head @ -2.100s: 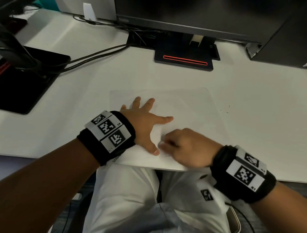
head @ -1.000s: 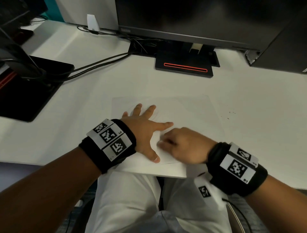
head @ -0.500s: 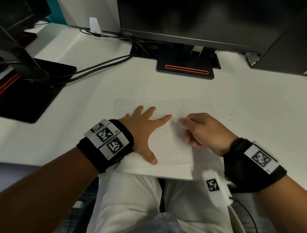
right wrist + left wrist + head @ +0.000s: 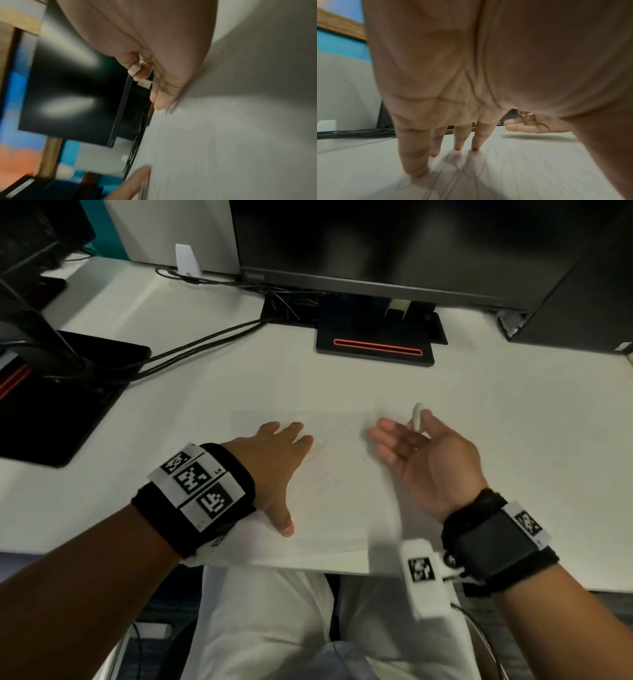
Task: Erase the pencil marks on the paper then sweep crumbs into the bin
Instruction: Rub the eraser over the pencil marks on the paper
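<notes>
Right hand point(image 4: 431, 460) just came up off the paper point(image 4: 342, 508), palm up, eraser point(image 4: 417, 416) pinched btwn thumb & forefinger. Left hand point(image 4: 274, 467) still spread flat pinning the sheet to the worktop point(image 4: 513, 474). Faint marks point(image 4: 496, 169) remain, so prob more rubbing b4 sweeping.

You have open table point(image 4: 513, 474) to the right of the paper point(image 4: 342, 501); ahead the monitor stand point(image 4: 375, 350) and cables point(image 4: 205, 344) block your way, the black base point(image 4: 61, 398) on the left.
</notes>
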